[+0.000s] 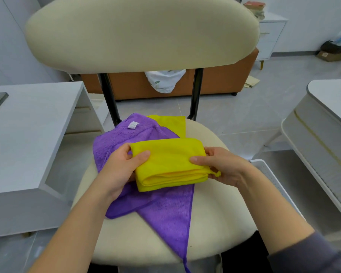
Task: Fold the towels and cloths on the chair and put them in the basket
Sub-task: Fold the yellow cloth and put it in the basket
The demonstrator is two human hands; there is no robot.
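A folded yellow cloth is held just above the cream chair seat. My left hand grips its left end, thumb on top. My right hand grips its right end, thumb on top and fingers beneath. Under it a purple towel lies spread and rumpled on the seat, one corner hanging over the front edge. A second yellow cloth lies flat at the back of the seat, partly under the purple towel. The white basket shows only its rim to the right of the chair, behind my right arm.
The chair's cream backrest rises ahead on black posts. A white desk stands close on the left and a white table on the right. An orange sofa with a white cloth draped on it stands behind the chair.
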